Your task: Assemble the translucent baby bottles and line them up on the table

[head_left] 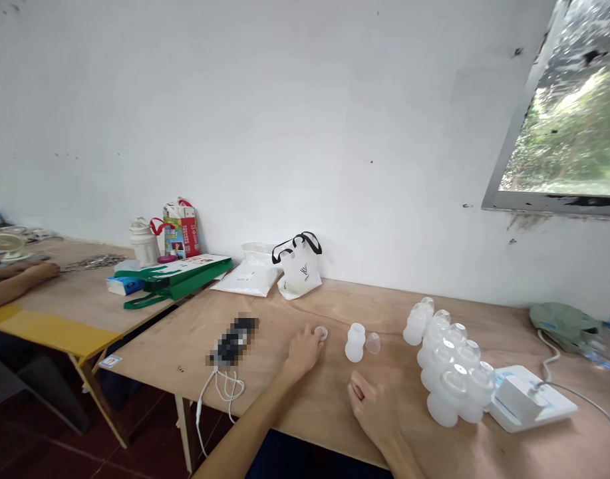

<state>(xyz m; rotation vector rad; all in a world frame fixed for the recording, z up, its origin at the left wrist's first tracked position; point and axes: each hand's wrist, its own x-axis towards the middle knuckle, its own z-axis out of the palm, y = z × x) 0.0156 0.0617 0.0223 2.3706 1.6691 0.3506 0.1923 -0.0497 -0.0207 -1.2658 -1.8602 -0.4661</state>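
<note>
On the wooden table [334,307], the fingertips of my left hand [305,349] are closed on a small, round, whitish piece [321,331], partly hidden by the fingers. An uncapped white plastic bottle [355,344] stands upright to the right of that hand. Right beside the bottle lies a clear dome cap [373,342]. Nearer to me, my right hand [372,404] rests on the table with its fingers curled in, and nothing shows in them. Several similar bottles [449,392] with clear caps stand close together further right.
A phone-like dark object [233,342] with a white cable is on the left. A white bag with black handles [301,269] and a white plastic package [249,276] stand by the wall. At right is a white power unit [529,396]. Another person's arm [22,279] rests on the adjoining table.
</note>
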